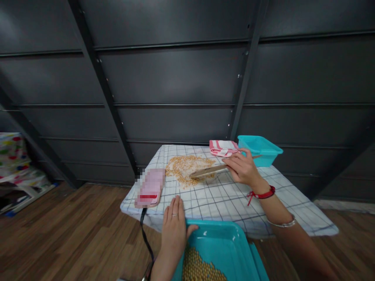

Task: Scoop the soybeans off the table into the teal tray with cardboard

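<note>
My right hand (241, 168) grips a long, flat wooden stick (209, 170), perhaps a spatula. Its far end rests against a spread of yellow soybeans (177, 164) mixed with small pale grains (193, 162) on the checked tablecloth (216, 199). Near the front edge of the table my left hand (173, 222) lies flat with fingers stretched forward. Its thumb touches the rim of a turquoise tray (222, 242). Soybeans (202, 269) are gathered in the lower left of that tray.
A turquoise bin (260, 150) and a folded pink-striped cloth (223, 147) stand at the back right of the table. A pink, partly blurred phone-like object (152, 187) lies left, near a hanging black strap (143, 230). Behind rises a dark panelled wall (175, 78).
</note>
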Tool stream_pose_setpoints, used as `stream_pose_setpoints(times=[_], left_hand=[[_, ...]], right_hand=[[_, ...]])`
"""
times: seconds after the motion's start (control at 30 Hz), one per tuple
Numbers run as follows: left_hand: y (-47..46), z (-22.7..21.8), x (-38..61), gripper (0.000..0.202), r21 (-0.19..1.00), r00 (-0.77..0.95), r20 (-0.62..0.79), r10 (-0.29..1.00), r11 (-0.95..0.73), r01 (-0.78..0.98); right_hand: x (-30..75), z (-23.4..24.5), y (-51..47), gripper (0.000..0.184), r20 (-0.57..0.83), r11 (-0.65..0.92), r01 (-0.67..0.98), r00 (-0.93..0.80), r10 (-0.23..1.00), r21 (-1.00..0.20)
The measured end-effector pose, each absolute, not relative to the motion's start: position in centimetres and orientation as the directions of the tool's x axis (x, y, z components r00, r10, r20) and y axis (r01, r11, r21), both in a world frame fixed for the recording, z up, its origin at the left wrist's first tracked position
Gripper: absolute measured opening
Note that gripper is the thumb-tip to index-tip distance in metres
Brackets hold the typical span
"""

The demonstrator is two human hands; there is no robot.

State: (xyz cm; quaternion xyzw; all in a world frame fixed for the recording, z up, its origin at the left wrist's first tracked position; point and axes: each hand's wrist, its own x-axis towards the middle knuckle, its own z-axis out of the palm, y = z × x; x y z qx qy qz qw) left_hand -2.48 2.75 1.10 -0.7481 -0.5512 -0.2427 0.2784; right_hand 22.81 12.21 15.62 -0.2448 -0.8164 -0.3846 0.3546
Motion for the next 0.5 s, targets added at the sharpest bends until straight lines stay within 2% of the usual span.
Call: stream_pose_setpoints(times=[0.2, 0.5], left_hand=[[2.6, 1.2, -2.8, 0.075, -0.13, 0.264, 0.68, 0.685, -0.242, 0.962], [2.5, 1.3, -3.0, 0.075, -0.148, 0.26, 0.712, 0.653, -0.222, 0.964]], right_hand=[[22.8, 15.8, 11.2, 0.02, 0.709, 0.562, 0.655, -0.686, 0.162, 0.505], [23.1, 14.8, 9.5, 0.024, 0.7, 0.585, 0.629, -0.7, 0.139, 0.512]])
